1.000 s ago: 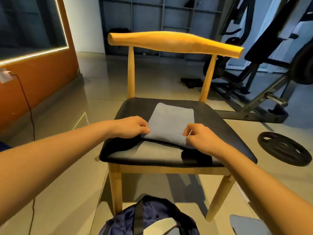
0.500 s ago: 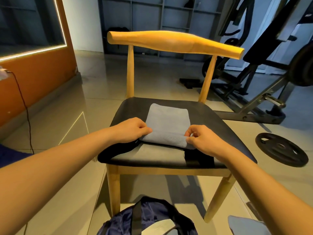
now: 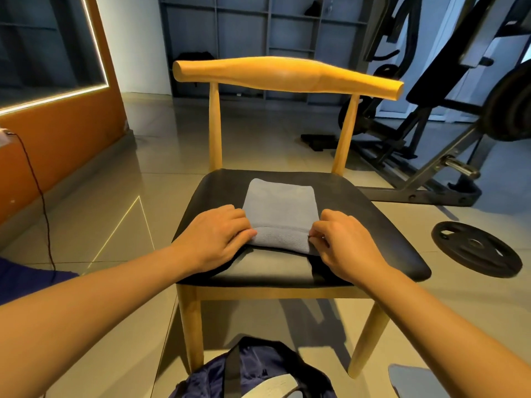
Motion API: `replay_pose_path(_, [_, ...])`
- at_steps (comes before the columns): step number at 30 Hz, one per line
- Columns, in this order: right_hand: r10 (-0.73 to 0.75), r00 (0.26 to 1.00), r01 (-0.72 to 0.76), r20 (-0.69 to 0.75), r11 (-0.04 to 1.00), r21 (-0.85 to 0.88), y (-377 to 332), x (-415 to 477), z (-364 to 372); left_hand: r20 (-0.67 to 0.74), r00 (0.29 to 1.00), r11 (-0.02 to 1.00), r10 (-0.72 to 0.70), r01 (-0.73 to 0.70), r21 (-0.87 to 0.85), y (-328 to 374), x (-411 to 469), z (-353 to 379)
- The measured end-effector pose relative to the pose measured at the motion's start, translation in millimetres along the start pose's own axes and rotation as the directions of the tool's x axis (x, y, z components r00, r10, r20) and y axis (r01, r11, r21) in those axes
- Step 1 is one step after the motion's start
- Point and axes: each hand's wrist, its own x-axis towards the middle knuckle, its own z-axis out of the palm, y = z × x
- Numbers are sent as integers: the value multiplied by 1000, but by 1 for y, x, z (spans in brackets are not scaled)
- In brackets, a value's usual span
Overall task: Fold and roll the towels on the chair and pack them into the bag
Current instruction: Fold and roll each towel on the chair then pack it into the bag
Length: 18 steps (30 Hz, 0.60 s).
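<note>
Both forearms reach forward from the bottom corners, palms down, and meet over the front half of the chair [image 3: 287,77]. The left hand [image 3: 214,238] lies knuckles-up at the left end of the towel [image 3: 281,208], its fingers curled down onto the cloth and its thumb tip touching the rolled edge. The right hand [image 3: 344,245] mirrors it at the right end, fingers bent, thumb and forefinger closed on the corner of the roll. So each grip is pinching the towel, neither one spread.

The towel is grey-blue and lies on the black seat [image 3: 370,222], roughly in the middle. Its near edge is turned over into a short, thick roll that runs between the two hands; the rest lies flat toward the backrest. The hands are at the roll's two ends, with the roll's middle bare between them.

By count: two hands, one towel on the seat, one chair. One dark blue bag [image 3: 258,374] sits on the floor [image 3: 120,214] just in front of the chair, cut off by the bottom edge (its mouth seems to gape, though little of it shows). One grey-blue piece [image 3: 413,382] lies at the lower right edge; whether it is a second towel cannot be told. One black weight plate [image 3: 475,248] lies flat on the floor to the right of the chair, apart from it.
</note>
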Motion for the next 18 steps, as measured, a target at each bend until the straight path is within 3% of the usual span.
replay_pose_path(7, [-59, 997, 61, 53, 998, -33, 3, -12, 3, 94, 992, 990, -89, 98, -103, -5, 4, -2])
replay_pose_path(12, [8, 997, -13, 74, 998, 57, 4, -8, 6, 179, 974, 973, -136, 165, -163, -7, 18, -1])
replay_pose_path(18, [109, 953, -173, 284, 962, 209, 11, 9, -5, 328, 926, 950, -186, 255, -181, -11, 31, -2])
